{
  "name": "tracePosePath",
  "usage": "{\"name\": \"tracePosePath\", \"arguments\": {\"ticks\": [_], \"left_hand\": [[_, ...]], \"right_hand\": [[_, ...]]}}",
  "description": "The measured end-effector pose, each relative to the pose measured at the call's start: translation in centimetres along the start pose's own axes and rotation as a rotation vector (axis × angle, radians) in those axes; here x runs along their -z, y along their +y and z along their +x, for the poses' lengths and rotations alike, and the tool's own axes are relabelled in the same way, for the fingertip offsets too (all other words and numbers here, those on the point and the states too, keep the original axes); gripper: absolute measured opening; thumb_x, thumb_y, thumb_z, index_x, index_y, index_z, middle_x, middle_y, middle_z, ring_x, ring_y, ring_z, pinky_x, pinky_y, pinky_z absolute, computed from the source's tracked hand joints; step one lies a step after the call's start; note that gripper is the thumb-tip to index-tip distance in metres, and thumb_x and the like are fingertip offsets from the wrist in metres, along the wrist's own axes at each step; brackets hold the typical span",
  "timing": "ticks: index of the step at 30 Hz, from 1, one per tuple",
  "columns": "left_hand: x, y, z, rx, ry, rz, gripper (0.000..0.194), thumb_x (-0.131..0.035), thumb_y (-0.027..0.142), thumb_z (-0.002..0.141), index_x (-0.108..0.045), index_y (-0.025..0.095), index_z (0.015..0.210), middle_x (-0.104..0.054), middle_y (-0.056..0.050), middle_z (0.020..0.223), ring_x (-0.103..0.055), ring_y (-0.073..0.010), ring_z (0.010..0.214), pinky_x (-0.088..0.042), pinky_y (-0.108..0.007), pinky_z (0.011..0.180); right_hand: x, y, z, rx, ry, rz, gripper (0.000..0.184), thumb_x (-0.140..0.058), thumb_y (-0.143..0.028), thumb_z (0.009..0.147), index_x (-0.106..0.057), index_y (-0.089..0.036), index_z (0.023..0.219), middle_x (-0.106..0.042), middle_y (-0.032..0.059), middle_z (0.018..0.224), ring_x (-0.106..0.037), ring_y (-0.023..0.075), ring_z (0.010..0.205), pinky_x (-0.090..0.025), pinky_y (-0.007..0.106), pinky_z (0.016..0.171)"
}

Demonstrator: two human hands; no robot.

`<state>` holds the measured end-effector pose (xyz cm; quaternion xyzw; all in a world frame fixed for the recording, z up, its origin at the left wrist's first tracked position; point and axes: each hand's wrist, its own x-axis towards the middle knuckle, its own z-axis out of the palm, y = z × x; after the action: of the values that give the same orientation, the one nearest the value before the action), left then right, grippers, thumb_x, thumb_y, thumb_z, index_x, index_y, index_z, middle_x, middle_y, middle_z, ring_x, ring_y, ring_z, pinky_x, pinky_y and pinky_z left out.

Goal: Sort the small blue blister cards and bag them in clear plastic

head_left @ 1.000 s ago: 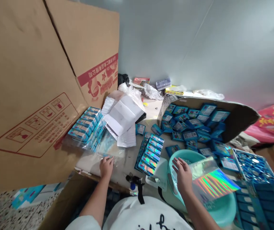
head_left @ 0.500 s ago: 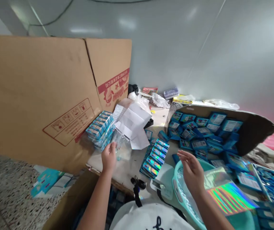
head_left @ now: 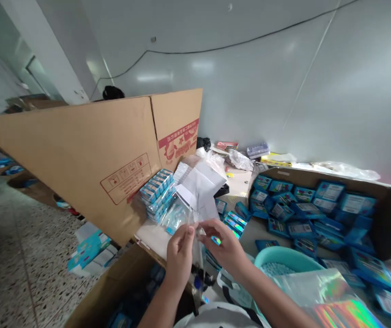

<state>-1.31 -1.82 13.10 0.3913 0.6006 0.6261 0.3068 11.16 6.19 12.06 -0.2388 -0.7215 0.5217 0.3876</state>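
A clear plastic bag (head_left: 198, 259) hangs between my hands over the front of the table. My left hand (head_left: 180, 249) pinches its edge between thumb and fingers. Close beside it, my right hand (head_left: 223, 243) also pinches the bag, fingertips nearly touching the left thumb. Partly hidden behind my right hand is a row of shiny blue small boxes (head_left: 235, 223). Wrapped stacks of blue boxes (head_left: 157, 189) stand to the left, against the cardboard. White paper sheets (head_left: 204, 180) lie just beyond my hands.
A large cardboard box (head_left: 79, 141) rises on the left. At the right, an open carton holds many blue boxes (head_left: 306, 209). Nearer me sits a turquoise basin (head_left: 266, 256) with small pale pieces, partly covered by a holographic sheet (head_left: 345, 312). Flattened blue packaging (head_left: 91, 250) lies on the floor.
My hands were apart and have come together at the clear bag, the right one moving left from above the basin. The view has shifted, showing more room at the left.
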Motion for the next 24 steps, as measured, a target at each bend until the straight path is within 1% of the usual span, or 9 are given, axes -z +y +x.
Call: {"name": "tracePosePath", "arguments": {"ticks": [1,3,6,10,14,16,18,21,24], "left_hand": [[0.1,0.2,-0.3,0.001,0.007,0.007,0.044,-0.054,0.052,0.092,-0.074,0.017,0.111,-0.073,-0.012,0.111,-0.067,-0.0258,0.102,-0.051,-0.032,0.092],[0.2,0.3,-0.9,0.019,0.035,0.010,0.044,-0.054,0.052,0.092,-0.074,0.017,0.108,-0.074,-0.011,0.109,-0.067,-0.0256,0.101,-0.051,-0.032,0.093],[0.2,0.2,-1.8,0.052,0.103,-0.003,0.044,-0.054,0.053,0.092,-0.075,0.017,0.105,-0.074,-0.010,0.105,-0.067,-0.0253,0.100,-0.050,-0.032,0.094],[-0.3,-1.0,-3.0,0.097,0.237,-0.091,0.046,-0.055,0.056,0.090,-0.076,0.015,0.100,-0.074,-0.011,0.099,-0.067,-0.0254,0.097,-0.052,-0.032,0.089],[-0.9,-2.6,-3.7,0.193,0.391,-0.314,0.049,-0.062,0.060,0.084,-0.074,0.014,0.096,-0.074,-0.011,0.093,-0.068,-0.0235,0.085,-0.053,-0.029,0.072],[-1.2,-3.3,-3.9,0.193,0.438,-0.385,0.046,-0.067,0.058,0.080,-0.075,0.014,0.091,-0.073,-0.009,0.087,-0.066,-0.0205,0.077,-0.051,-0.025,0.064],[-1.6,-4.0,-3.9,0.176,0.472,-0.440,0.042,-0.071,0.056,0.078,-0.074,0.014,0.085,-0.071,-0.007,0.079,-0.064,-0.0178,0.071,-0.049,-0.024,0.061],[-2.0,-4.7,-3.8,0.149,0.515,-0.511,0.040,-0.074,0.054,0.075,-0.072,0.014,0.080,-0.069,-0.006,0.074,-0.064,-0.0168,0.069,-0.051,-0.025,0.065],[-1.5,-4.9,-3.3,0.179,0.639,-0.607,0.043,-0.072,0.059,0.074,-0.067,0.016,0.078,-0.067,-0.004,0.073,-0.067,-0.0194,0.071,-0.053,-0.027,0.063]], "right_hand": [[-0.1,0.1,0.0,-0.022,0.012,0.033,0.020,-0.066,-0.035,0.088,-0.066,-0.020,0.101,-0.064,0.0038,0.087,-0.061,0.0175,0.080,-0.051,0.030,0.073],[-0.4,0.3,-0.2,-0.080,0.010,0.123,0.024,-0.068,-0.039,0.086,-0.067,-0.018,0.097,-0.063,0.0032,0.080,-0.060,0.0169,0.073,-0.049,0.029,0.069],[-1.2,0.9,-0.4,-0.184,-0.028,0.308,0.031,-0.075,-0.044,0.080,-0.068,-0.017,0.094,-0.065,0.0039,0.079,-0.061,0.0174,0.074,-0.049,0.028,0.068],[-2.3,1.7,-0.9,-0.333,-0.034,0.578,0.040,-0.084,-0.048,0.068,-0.067,-0.017,0.087,-0.063,0.0014,0.073,-0.056,0.0136,0.065,-0.045,0.024,0.060],[-2.4,1.6,-1.5,-0.368,-0.159,0.552,0.042,-0.085,-0.050,0.067,-0.070,-0.017,0.088,-0.065,0.0034,0.076,-0.056,0.0146,0.068,-0.043,0.023,0.060],[-2.2,1.2,-1.8,-0.368,-0.199,0.515,0.043,-0.085,-0.051,0.066,-0.070,-0.016,0.085,-0.064,0.0028,0.072,-0.055,0.0143,0.066,-0.041,0.023,0.059],[-2.1,0.9,-2.0,-0.381,-0.199,0.492,0.044,-0.086,-0.053,0.064,-0.069,-0.017,0.083,-0.064,0.0024,0.071,-0.054,0.0141,0.064,-0.040,0.023,0.058],[-2.3,0.8,-2.4,-0.413,-0.186,0.484,0.045,-0.087,-0.053,0.062,-0.069,-0.016,0.083,-0.066,0.0037,0.074,-0.056,0.0156,0.068,-0.043,0.025,0.062],[-2.8,1.0,-3.3,-0.498,-0.163,0.513,0.043,-0.088,-0.050,0.063,-0.069,-0.016,0.082,-0.065,0.0026,0.073,-0.055,0.0134,0.067,-0.042,0.023,0.063]]}}
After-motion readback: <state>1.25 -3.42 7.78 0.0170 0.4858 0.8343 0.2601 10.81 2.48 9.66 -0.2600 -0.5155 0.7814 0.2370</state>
